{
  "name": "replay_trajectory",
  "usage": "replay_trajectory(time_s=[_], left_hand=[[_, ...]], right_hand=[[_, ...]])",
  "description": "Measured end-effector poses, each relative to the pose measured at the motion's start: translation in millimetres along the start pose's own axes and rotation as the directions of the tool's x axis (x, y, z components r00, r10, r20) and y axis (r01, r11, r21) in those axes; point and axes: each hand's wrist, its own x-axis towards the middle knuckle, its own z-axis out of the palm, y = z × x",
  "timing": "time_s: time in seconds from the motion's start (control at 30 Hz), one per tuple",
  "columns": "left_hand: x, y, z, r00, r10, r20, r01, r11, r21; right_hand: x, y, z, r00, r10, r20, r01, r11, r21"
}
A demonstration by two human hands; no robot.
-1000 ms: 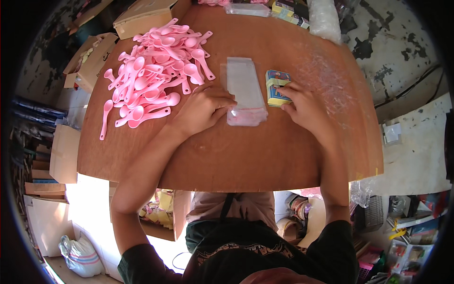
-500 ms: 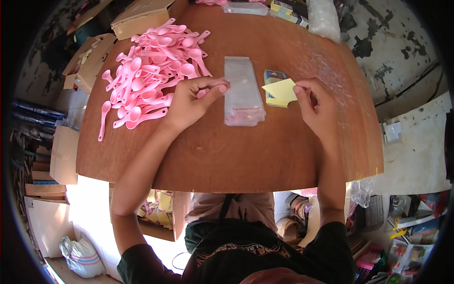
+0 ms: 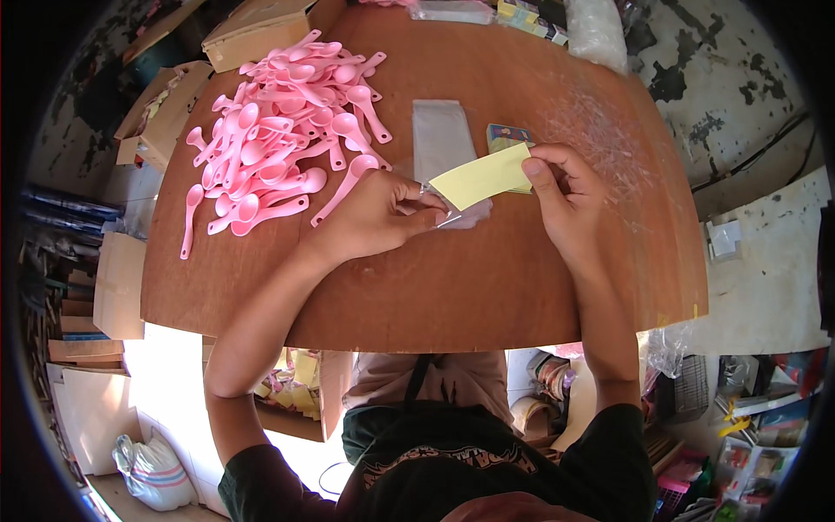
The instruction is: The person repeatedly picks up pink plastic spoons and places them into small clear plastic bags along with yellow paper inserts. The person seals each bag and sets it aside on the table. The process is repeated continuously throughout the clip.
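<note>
My right hand [image 3: 567,184] pinches one end of a pale yellow card [image 3: 484,177], its plain side up. The card's other end reaches the fingers of my left hand [image 3: 380,211], which are closed on a clear plastic bag [image 3: 443,216]. Most of that bag is hidden by the hand; whether the card is inside its mouth I cannot tell. Under the card lies a stack of clear plastic bags [image 3: 441,130]. A stack of printed cards [image 3: 509,137] sits partly covered beside my right hand. Left of my left hand spreads a heap of pink plastic spoons [image 3: 278,130].
Scraps of clear film [image 3: 596,139] lie on the brown table [image 3: 417,296] at the right. A cardboard box [image 3: 261,35], more packets [image 3: 531,19] and a roll of clear wrap [image 3: 597,35] stand along the far edge. An open box of yellow cards [image 3: 300,391] is below the table.
My left hand has moved right and nearer, now gripping a clear bag. My right hand has brought the yellow card leftward to it and turned it lengthwise between both hands.
</note>
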Motion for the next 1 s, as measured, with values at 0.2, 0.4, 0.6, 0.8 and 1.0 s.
replay_trajectory(time_s=[0.2,0.4,0.6,0.8,1.0], left_hand=[[-2.7,25.7,-5.1,0.999,-0.034,-0.020,0.038,0.970,0.240],[-3.1,13.2,-1.1,0.955,0.262,-0.140,-0.222,0.943,0.248],[-1.4,5.4,2.0,0.902,0.363,-0.233,-0.308,0.920,0.241],[-2.1,10.1,3.2,0.938,0.299,-0.176,-0.274,0.949,0.157],[-1.0,12.5,-8.0,0.994,0.104,-0.019,-0.104,0.994,-0.029]], right_hand=[[-1.7,5.1,-0.3,0.995,0.034,0.096,-0.027,0.996,-0.082],[-4.6,3.1,7.7,0.993,0.089,0.082,-0.083,0.993,-0.079],[-5.9,-1.9,9.2,0.993,0.115,-0.016,-0.115,0.993,-0.022],[-11.5,0.0,11.1,0.969,0.202,0.142,-0.200,0.979,-0.030],[-11.5,-5.2,17.6,0.970,0.218,0.111,-0.227,0.970,0.081]])
